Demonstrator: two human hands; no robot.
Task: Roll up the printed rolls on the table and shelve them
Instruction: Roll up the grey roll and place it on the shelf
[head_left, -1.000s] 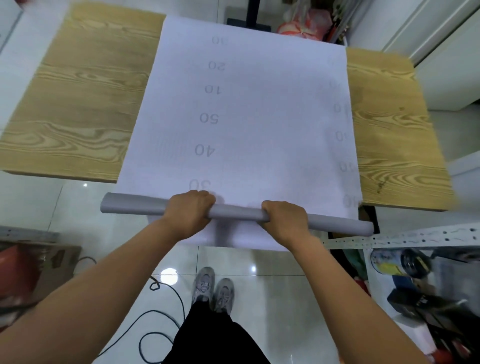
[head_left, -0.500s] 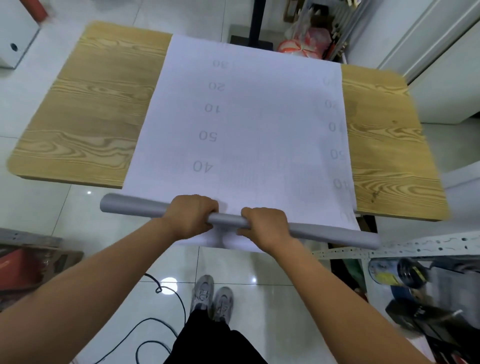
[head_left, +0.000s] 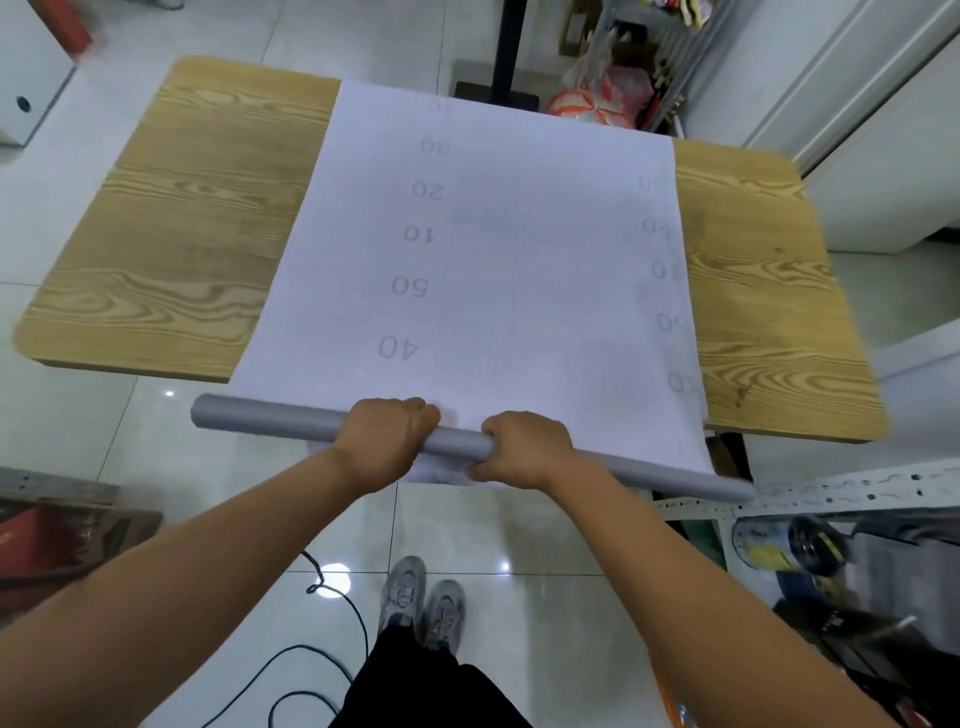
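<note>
- Grey tube (head_left: 270, 421), long and thin, lies crosswise in front of us, just off the near edge of the table (head_left: 182, 234). Its right end sits a little nearer to us than its left.
- We see the left hand (head_left: 382, 441) and right hand (head_left: 524, 449) side by side near the tube's middle. Both reach over the top, with fingers curled round and clamped on it. The fingertips are hidden underneath.
- A white sheet (head_left: 498, 270), printed with faint numbers, runs straight away from the fingers across the table to its far edge. Its near end meets the tube, and a short flap hangs below.
- We judge that the next move turns on this: the sheet's length lies at a right angle to the tube, so rolling away from the body would wind it on. Both hands are equally near.
- The tube juts out farther past the sheet on the left, so the paper may wind on skewed.
- Pale wood with strong grain shows on the table either side of the sheet.
- The floor (head_left: 78, 441) is glossy white tile. A black cable (head_left: 317, 587) loops beside grey shoes (head_left: 421, 603).
- A metal rack (head_left: 841, 491) stands just beside the tube's right end, holding blurred goods. We guess the roll goes there.
</note>
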